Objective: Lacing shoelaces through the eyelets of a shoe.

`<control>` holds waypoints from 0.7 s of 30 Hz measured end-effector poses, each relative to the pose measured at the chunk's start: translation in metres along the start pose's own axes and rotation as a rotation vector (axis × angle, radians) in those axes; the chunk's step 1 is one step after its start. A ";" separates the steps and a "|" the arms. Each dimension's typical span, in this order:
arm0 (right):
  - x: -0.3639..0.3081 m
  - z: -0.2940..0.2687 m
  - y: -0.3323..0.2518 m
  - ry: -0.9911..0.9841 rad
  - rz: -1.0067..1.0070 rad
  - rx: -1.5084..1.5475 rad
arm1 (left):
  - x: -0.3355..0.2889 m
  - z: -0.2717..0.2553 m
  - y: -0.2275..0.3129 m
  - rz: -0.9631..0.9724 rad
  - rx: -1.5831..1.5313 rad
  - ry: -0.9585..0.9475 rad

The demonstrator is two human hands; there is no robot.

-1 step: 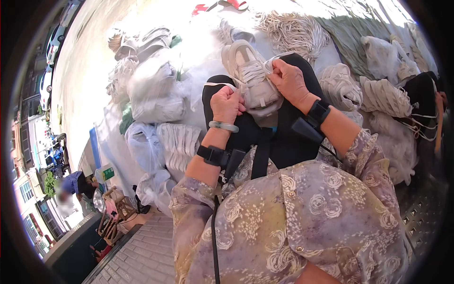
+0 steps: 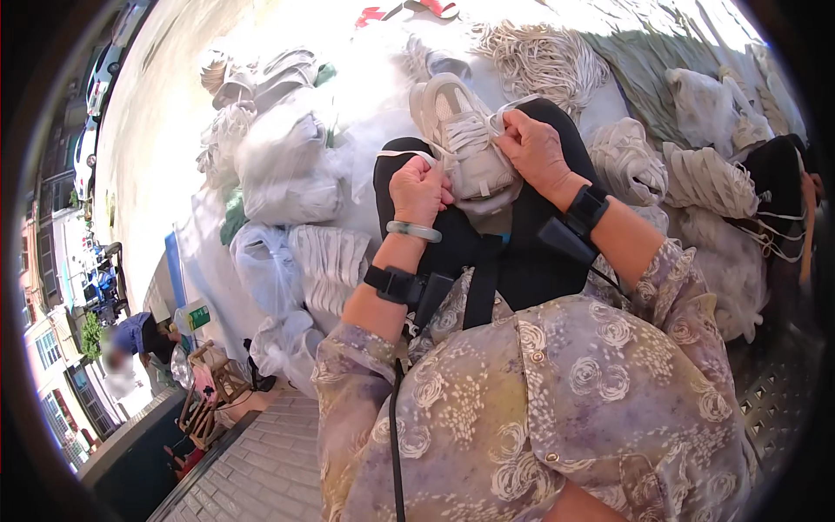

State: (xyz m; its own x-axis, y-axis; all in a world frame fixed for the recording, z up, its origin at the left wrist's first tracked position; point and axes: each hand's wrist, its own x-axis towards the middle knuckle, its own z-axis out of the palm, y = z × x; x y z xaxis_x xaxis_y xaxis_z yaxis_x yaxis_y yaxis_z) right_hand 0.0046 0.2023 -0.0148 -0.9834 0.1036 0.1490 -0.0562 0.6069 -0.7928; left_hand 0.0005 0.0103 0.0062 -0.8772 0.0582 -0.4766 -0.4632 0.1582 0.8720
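Note:
A whitish-grey sneaker (image 2: 470, 143) rests between my black-clad knees, its laces strung across the front. To its left, my left hand (image 2: 419, 190) is closed in a pinch on a white shoelace (image 2: 397, 155), whose flat length trails over the left knee. My right hand (image 2: 532, 153) pinches lace on the sneaker's other side, with a loop of it rising above the fingers. Both hands sit close to the sneaker. The fingers cover the exact spots where they grip the lace.
Bundles of pale shoe parts (image 2: 329, 265) and plastic-wrapped stacks (image 2: 291, 165) lie to the left. A heap of loose white laces (image 2: 544, 61) lies beyond my right knee. Stacked shoe parts (image 2: 709, 178) stand at the right, near another person's arm (image 2: 809, 217). Further left, a person bends over near a wooden chair (image 2: 213, 378).

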 end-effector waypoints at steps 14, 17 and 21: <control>-0.012 -0.012 -0.003 -0.013 0.002 -0.061 | 0.022 0.005 -0.017 0.248 0.252 0.059; -0.017 -0.016 -0.004 -0.047 -0.102 -0.101 | 0.021 0.009 -0.014 0.451 0.514 0.128; -0.018 -0.016 -0.007 -0.068 -0.194 -0.262 | 0.022 0.012 -0.004 0.535 0.705 0.150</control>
State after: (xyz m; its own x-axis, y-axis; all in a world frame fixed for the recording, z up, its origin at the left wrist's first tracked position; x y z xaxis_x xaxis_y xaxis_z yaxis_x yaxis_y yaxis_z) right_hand 0.0259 0.2088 -0.0027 -0.9684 -0.0817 0.2357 -0.2065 0.7928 -0.5734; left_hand -0.0150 0.0225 -0.0092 -0.9838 0.1757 0.0367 0.1536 0.7181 0.6788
